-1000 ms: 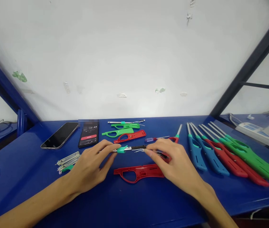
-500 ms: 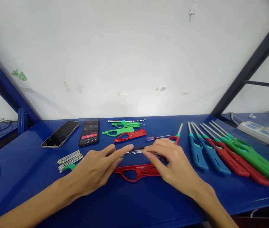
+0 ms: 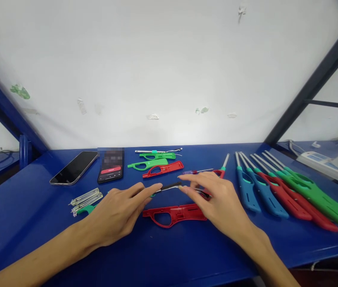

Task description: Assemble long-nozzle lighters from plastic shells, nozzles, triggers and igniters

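My left hand [image 3: 124, 209] pinches a slim black piece [image 3: 171, 186], with a white wire along its lower side, between thumb and forefinger. A bit of green shows at those fingertips. At the right end of the piece, my right hand [image 3: 212, 195] has its thumb and forefinger parted, close to the tip. Dark and white wires [image 3: 200, 191] run under the right palm, partly hidden. Below both hands lies an open red lighter half-shell [image 3: 183, 214], its right end covered by the right hand. Behind that hand rests a red lighter [image 3: 221, 172], partly hidden.
Several long-necked blue, red and green lighters [image 3: 273, 187] lie in a row at right. Green [image 3: 152, 163] and red shells [image 3: 165, 169] and a screwdriver [image 3: 198, 172] are behind the hands. Two phones [image 3: 75, 168] and clear tubes [image 3: 86, 199] lie left on the blue table [image 3: 157, 255].
My right thumb and forefinger have moved apart at the end of the black piece, where they were pinched together. My left hand keeps its pinch. The view has shifted slightly.
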`<state>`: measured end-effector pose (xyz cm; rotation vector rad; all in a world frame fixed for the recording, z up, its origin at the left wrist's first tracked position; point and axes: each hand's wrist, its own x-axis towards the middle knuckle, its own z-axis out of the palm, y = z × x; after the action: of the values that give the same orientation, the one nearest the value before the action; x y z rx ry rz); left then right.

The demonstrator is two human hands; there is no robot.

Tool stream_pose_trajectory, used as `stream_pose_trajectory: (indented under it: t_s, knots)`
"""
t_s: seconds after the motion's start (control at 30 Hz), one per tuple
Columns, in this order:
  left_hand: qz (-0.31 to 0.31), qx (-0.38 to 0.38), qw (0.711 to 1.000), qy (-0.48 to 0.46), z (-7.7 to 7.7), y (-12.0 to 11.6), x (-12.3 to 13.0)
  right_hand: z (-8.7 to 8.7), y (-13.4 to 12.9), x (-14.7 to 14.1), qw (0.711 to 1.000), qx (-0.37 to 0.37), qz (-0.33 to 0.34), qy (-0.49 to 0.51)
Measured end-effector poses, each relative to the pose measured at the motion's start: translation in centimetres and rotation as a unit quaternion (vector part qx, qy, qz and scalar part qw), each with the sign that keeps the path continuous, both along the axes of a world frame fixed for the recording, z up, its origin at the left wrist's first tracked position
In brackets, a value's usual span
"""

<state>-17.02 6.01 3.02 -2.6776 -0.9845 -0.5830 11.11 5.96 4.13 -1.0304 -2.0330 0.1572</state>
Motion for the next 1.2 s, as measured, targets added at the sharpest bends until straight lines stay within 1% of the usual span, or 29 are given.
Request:
stream_pose_trajectory:
  t_s: [0.17, 0.27, 0.37, 0.57, 0.93, 1.2]
  knots:
    - [-0.002, -0.021, 1.0, -0.002, -0.16, -0.12, -0.19, 0.04, 0.05, -0.07, 0.999, 0.026, 0.025, -0.019]
    - [-0.002, -0.022, 1.0, -0.003, -0.27, -0.09, -0.16, 0.11, 0.11, -0.06, 0.999, 0.031, 0.03, -0.027]
    - [0.001, -0.03, 1.0, 0.006, -0.04, -0.14, -0.02, 0.22, 0.13, -0.03, 0.998, 0.03, 0.034, -0.031]
    - [-0.02, 0.005, 0.999, 0.04, 0.47, -0.32, 0.09, 0.36, 0.07, -0.01, 0.998, 0.033, 0.038, -0.028]
    - [-0.04, 0.042, 0.998, 0.026, 0.09, -0.06, -0.12, 0.25, -0.02, -0.03, 0.998, 0.032, 0.045, -0.024]
    - [-0.05, 0.025, 0.998, 0.03, -0.29, 0.02, -0.39, 0.25, -0.08, 0.02, 0.999, 0.024, 0.041, -0.023]
